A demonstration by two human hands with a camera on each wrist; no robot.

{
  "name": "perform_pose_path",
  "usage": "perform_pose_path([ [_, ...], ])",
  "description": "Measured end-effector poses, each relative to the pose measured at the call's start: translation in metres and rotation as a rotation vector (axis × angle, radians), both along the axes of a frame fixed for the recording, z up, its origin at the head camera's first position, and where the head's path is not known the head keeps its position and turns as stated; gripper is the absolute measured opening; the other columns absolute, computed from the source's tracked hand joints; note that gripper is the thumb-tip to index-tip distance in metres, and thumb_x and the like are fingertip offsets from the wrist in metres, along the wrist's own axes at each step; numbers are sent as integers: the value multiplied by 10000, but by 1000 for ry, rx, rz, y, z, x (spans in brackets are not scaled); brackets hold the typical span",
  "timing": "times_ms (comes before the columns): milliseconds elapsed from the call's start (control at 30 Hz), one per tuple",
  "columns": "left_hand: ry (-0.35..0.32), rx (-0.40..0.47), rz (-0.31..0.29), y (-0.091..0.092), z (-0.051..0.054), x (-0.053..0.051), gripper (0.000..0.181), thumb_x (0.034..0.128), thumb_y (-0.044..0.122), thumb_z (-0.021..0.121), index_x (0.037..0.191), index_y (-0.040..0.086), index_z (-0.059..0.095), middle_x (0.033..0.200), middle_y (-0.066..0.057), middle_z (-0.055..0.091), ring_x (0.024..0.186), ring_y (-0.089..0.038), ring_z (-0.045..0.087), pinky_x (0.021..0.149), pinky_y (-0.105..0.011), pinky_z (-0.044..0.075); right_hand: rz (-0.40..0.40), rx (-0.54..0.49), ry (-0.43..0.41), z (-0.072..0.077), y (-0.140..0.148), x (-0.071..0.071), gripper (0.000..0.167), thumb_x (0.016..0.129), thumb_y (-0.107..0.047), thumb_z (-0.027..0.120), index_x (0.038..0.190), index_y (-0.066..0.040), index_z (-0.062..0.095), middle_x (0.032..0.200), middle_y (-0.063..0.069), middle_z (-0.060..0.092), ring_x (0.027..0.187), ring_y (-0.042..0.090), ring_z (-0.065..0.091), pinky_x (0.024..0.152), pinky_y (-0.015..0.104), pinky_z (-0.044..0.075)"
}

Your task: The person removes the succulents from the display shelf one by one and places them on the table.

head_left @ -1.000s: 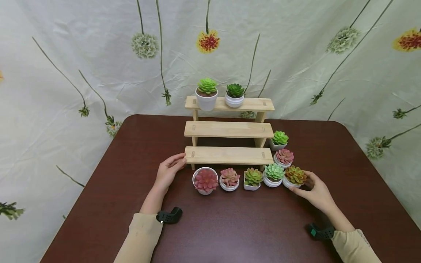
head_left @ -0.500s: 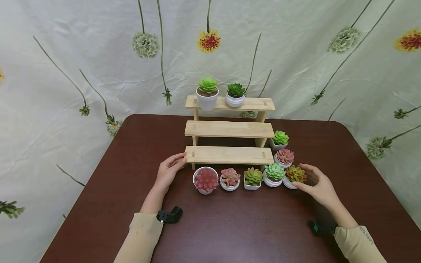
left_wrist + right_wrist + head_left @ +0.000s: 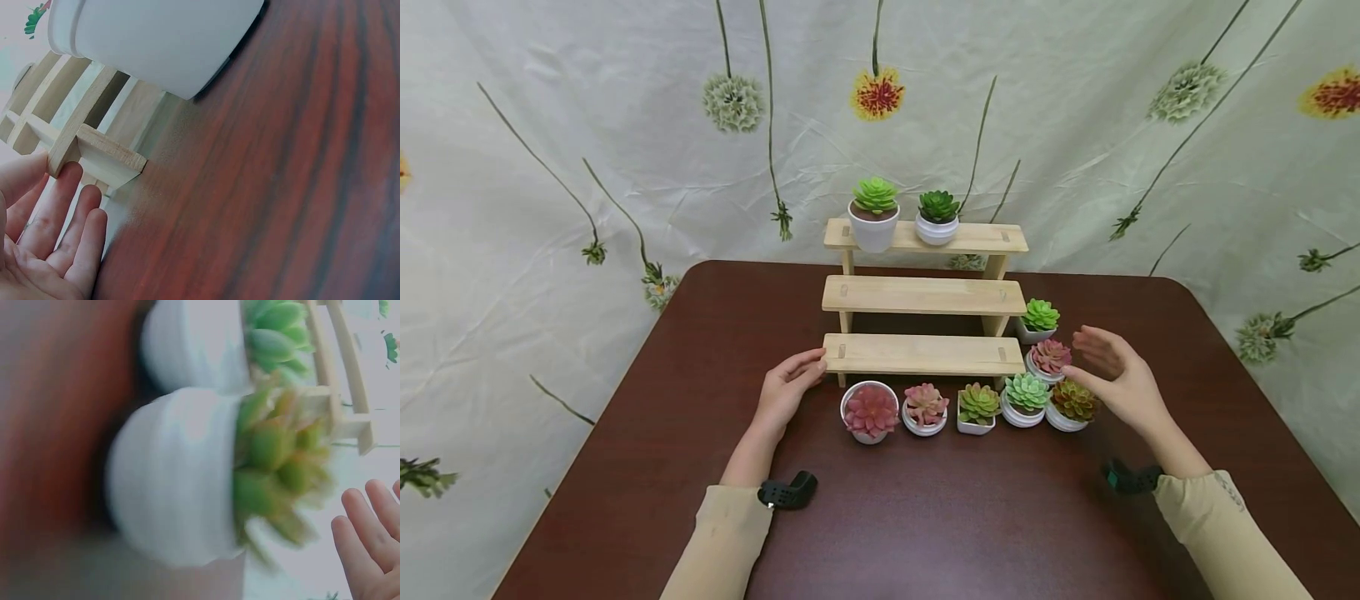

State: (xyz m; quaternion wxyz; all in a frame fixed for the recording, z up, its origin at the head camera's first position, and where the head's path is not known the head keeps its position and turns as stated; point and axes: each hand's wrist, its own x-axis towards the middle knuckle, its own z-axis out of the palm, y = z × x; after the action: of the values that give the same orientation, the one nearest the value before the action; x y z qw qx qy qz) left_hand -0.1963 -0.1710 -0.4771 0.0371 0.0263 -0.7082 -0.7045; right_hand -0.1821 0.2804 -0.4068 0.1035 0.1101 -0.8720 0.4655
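Note:
My left hand (image 3: 784, 393) pinches the left end of the lowest shelf of a three-step wooden plant stand (image 3: 922, 354), thumb above and fingers below in the left wrist view. My right hand (image 3: 1122, 379) hovers with fingers spread beside a pink potted succulent (image 3: 1050, 357), holding nothing. Just below it stands an orange-green succulent (image 3: 1073, 402) in a round white pot, touching none of the fingers (image 3: 362, 534) in the right wrist view. A mint-green succulent (image 3: 1026, 392) stands beside that pot. A bright green one (image 3: 1039, 317) is by the stand's right side.
Two green succulents, one in a tall pot (image 3: 873, 229) and one in a low pot (image 3: 937, 229), occupy the top shelf. Before the stand are a dark pink succulent (image 3: 871, 410), a light pink one (image 3: 925, 406) and a square-potted green one (image 3: 977, 406). A flowered cloth (image 3: 625, 125) hangs behind the table (image 3: 925, 517).
My right hand has let go of the orange-green succulent's pot and risen away toward the pink succulent. The pot stays where it was. My left hand keeps its place on the stand.

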Motion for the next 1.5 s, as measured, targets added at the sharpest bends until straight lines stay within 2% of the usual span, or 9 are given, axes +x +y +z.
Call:
perform_pose_path([
  [133,3,1,1,0,0,0,352,904,125,638,1220,-25,599,1046,-74,675,880,-58,630,822,-246,521,3,-3,6,12,-8,-12,648,828,-190,737,1370,-42,414,1275,198,518,1161,296,504,975,367,425],
  [333,4,2,6,1,0,0,345,903,124,639,1214,-22,604,1082,-98,665,887,-53,629,856,-292,515,36,9,9,35,-25,-27,662,845,-172,718,1391,-21,376,1304,201,499,1190,347,479,987,419,410],
  [467,3,1,9,1,0,1,342,903,126,639,1212,-19,607,1101,-128,657,886,-57,631,847,-277,517,53,-5,-1,47,-36,-38,677,852,-202,712,1403,-22,362,1322,198,485,1209,351,466,996,461,392],
  [633,1,-1,8,1,0,1,345,903,124,639,1213,-23,604,1079,-128,663,874,-58,633,828,-253,520,43,-21,-4,55,-49,-54,693,838,-255,725,1400,-44,379,1316,175,494,1215,323,465,1022,427,379],
  [867,-5,-19,12,1,0,0,345,902,142,643,1211,-10,611,1090,-131,658,883,-60,629,819,-231,518,62,-86,-2,68,-72,-72,732,831,-233,734,1416,-18,350,1329,204,477,1221,315,463,1035,396,369],
  [1100,-13,-19,15,0,-2,-1,339,902,138,643,1207,-7,615,1098,-133,657,893,-83,630,823,-235,517,54,-105,-39,77,-95,-93,796,806,-343,743,1437,-79,336,1381,129,445,1250,267,439,1045,366,357],
  [1233,-12,-15,16,0,-2,-1,336,900,132,644,1205,-8,616,1087,-123,662,892,-88,632,820,-233,518,58,-111,-46,82,-108,-103,821,799,-365,744,1439,-70,322,1396,125,426,1260,262,423,1041,371,359],
  [1500,-2,-18,10,1,0,0,345,900,136,646,1209,-12,612,1073,-108,668,886,-57,631,825,-233,516,6,-107,-58,87,-128,-118,848,792,-378,748,1439,-52,308,1413,148,397,1276,268,403,1050,352,350],
])
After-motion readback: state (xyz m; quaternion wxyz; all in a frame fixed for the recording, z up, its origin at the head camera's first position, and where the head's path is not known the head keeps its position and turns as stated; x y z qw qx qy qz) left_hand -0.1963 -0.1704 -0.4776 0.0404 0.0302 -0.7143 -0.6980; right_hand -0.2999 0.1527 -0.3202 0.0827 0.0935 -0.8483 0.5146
